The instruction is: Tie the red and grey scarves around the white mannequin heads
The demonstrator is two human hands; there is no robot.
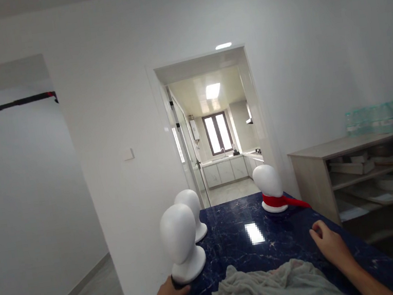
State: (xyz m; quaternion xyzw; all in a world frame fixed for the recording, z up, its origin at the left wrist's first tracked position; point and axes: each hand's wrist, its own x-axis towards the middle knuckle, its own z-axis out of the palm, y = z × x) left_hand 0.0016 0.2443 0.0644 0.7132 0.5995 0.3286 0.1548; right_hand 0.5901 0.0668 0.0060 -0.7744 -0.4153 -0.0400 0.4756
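Note:
A white foam mannequin head (180,236) stands at the table's left edge. At the near side of its base is my left hand (170,294), closed on the rim, with a dark patch between hand and base that I cannot make out. Over the right part of the table is my right hand (327,242), its fingers curled in and nothing visible in them. A crumpled grey cloth (273,289) lies on the table between my forearms. Farther off, a mannequin head (268,181) wears a red band (274,201) round its neck, one end trailing right.
Another mannequin head (190,202) stands behind the left one. The dark blue marbled table (235,255) reaches toward a kitchen doorway. At right, a wooden shelf unit (310,170) holds trays and boxes, with several water bottles (384,117) on top.

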